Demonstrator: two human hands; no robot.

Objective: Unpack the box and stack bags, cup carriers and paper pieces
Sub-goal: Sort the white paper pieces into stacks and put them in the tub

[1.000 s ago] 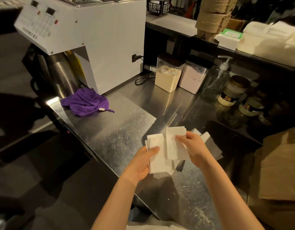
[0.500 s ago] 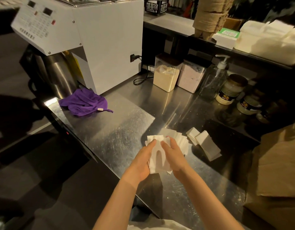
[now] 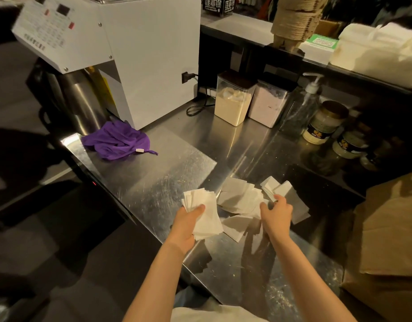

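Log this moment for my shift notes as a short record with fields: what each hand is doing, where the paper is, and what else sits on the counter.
left hand: left hand grips a stack of white paper pieces
right hand: right hand reaches into the loose paper pieces, fingers spread; grasp unclear
other paper: second small pile just behind the right hand
surface: steel counter
left of paper: purple cloth beside the white machine
back row: two lidded containers, pump bottle, jars
right edge: brown paper bags
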